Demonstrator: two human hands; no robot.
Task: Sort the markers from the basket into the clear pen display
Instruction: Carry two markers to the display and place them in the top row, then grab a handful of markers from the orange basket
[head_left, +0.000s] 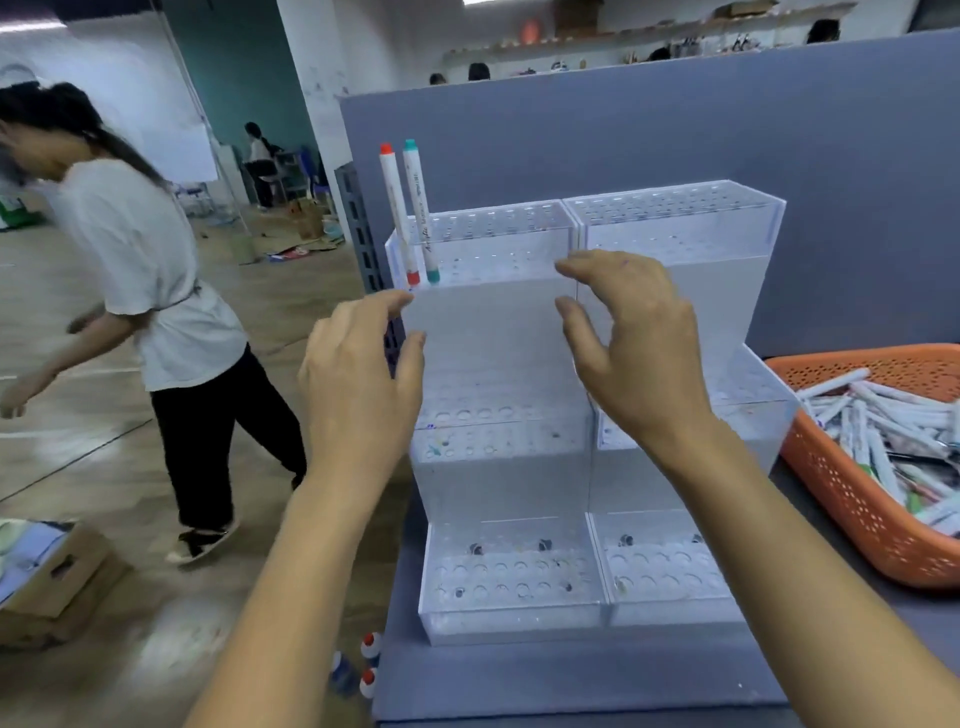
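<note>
A clear stepped pen display (498, 332) with rows of holes stands on the grey table. Two white markers stand in its top left tier, one red-capped (396, 208), one teal-capped (418, 208). My left hand (358, 374) hovers at the display's left side with relaxed, slightly curled fingers and holds nothing. My right hand (628, 338) is raised in front of the upper tiers, thumb and fingers apart, with nothing in it. The orange basket (841, 499) at the right holds several white markers (883, 431).
A grey partition (675, 140) stands behind the display. Left of the table, a person in a white shirt (140, 270) walks across the wooden floor. A cardboard box (52, 577) sits at the lower left. Small bottles (370, 649) lie below the table's left edge.
</note>
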